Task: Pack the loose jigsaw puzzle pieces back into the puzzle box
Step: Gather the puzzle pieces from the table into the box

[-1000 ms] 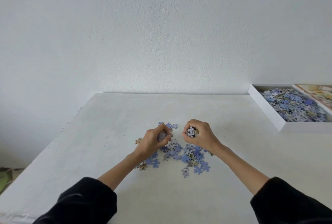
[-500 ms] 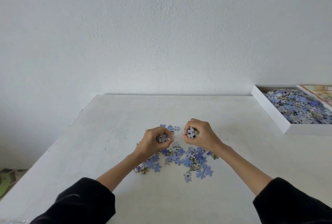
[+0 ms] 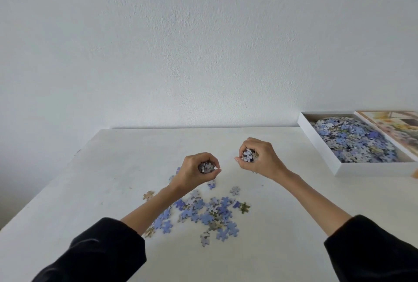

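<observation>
Left hand [image 3: 194,172] first: its fingers are curled round a small bunch of puzzle pieces [image 3: 205,167]. The grey backs of the pieces peek out at the top. This hand is over the white table [image 3: 108,179]. The right hand [image 3: 260,157] is near it, a bit farther back and to the right. The two hands do not touch. Its fingers and thumb are curled round a second bunch [image 3: 248,155], with grey backs showing too. Black sleeves [image 3: 101,250] cover the arms lower down.

Under the left hand and closer to the person, loose pieces [image 3: 203,211] lie spread on the table. Most are blue. A few are tan or lie grey side up. One tan piece [image 3: 148,195] lies by itself at the left.

Well off to the right, the white puzzle box [image 3: 316,145] sits open on the table, close to the wall [image 3: 203,44]. It is heaped with blue pieces [image 3: 355,141]. A yellow picture [image 3: 393,125] lies just beside the box on its right side.
</observation>
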The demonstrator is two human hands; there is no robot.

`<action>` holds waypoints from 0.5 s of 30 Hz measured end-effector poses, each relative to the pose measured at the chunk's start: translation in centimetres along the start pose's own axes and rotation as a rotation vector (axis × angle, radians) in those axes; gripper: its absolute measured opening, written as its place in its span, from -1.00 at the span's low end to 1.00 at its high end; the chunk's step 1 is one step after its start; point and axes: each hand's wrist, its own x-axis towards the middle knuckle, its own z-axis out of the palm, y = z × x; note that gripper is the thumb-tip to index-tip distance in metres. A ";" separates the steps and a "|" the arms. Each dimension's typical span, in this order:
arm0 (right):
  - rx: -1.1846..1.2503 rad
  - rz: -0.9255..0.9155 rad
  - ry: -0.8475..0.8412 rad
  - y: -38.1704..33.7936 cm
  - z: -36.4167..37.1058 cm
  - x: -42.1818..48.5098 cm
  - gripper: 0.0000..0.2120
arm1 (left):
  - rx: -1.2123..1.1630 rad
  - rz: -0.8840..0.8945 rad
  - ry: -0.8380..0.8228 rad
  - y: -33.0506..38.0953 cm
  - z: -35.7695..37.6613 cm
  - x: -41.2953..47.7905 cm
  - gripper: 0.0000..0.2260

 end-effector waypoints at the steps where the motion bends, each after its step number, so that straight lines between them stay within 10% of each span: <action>1: -0.005 -0.002 0.007 0.6 -0.9 0.0 -0.81 | -0.008 0.000 0.003 0.4 0.6 0.7 -0.92; 15: -0.105 0.018 0.171 9.7 -16.2 -0.7 -0.88 | -0.186 0.011 -0.057 7.3 14.2 12.3 -0.89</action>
